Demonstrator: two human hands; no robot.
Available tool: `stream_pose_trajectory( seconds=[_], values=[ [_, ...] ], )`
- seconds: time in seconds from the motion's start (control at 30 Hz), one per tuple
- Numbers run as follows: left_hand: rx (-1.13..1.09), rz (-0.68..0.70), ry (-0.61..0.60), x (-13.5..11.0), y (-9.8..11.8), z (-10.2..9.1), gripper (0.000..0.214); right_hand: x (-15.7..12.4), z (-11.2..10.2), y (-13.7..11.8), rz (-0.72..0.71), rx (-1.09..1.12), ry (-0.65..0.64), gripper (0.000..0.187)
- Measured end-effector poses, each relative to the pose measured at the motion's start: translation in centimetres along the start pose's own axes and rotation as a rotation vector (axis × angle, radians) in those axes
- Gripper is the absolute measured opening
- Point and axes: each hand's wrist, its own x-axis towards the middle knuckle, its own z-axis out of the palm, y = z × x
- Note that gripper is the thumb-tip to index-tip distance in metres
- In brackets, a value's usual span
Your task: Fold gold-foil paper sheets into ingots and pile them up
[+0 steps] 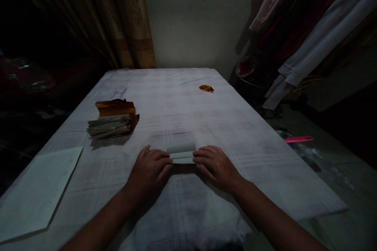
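Observation:
A small folded piece of pale paper (182, 157) lies low over the cloth-covered table, its near part doubled over in a narrow strip and its far part flat. At its left end, my left hand (151, 166) pinches the strip between fingers and thumb, with the index finger raised a little. The fingers of my right hand (214, 164) close on the right end in the same way. Both thumbs are tucked toward the near edge, partly hidden in shadow.
A stack of folded papers (110, 126) rests against a shiny gold wrapper (116, 108) at left. A white sheet (38, 192) lies front left. A gold scrap (206, 88) sits at the far right of the table (165, 98). Clothes (326, 35) hang on the right.

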Motion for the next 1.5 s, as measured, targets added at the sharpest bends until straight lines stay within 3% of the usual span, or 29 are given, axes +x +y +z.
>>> stream_pose_trajectory(
  seconds=[0.2, 0.4, 0.53, 0.67, 0.87, 1.13, 1.5],
  values=[
    [-0.043, -0.165, 0.04, 0.7, 1.4, 0.1, 0.024, 1.4, 0.7, 0.0, 0.17, 0.035, 0.043, 0.022],
    [0.016, -0.209, 0.132, 0.9, 1.7, 0.9, 0.021, 2.4, 1.2, -0.8, 0.336, -0.01, 0.052, 0.014],
    [0.078, -0.127, 0.191, 0.6, 1.4, 1.5, 0.018, 2.6, 1.6, -1.0, 0.391, -0.075, 0.046, 0.016],
    [0.202, 0.038, 0.293, 0.3, 1.7, 2.2, 0.031, 2.8, 1.9, -1.0, 0.394, -0.102, 0.061, 0.013],
    [0.163, 0.271, 0.135, -0.3, 3.4, 3.1, 0.038, 2.8, 2.0, -1.1, 0.402, -0.099, 0.077, 0.016],
    [0.069, 0.243, 0.023, -0.6, 3.6, 3.0, 0.047, 2.7, 2.1, -1.2, 0.388, -0.092, 0.108, 0.02],
    [0.044, 0.201, 0.016, -0.8, 3.7, 3.3, 0.05, 2.6, 2.3, -1.2, 0.387, -0.099, 0.12, 0.022]
  ],
)
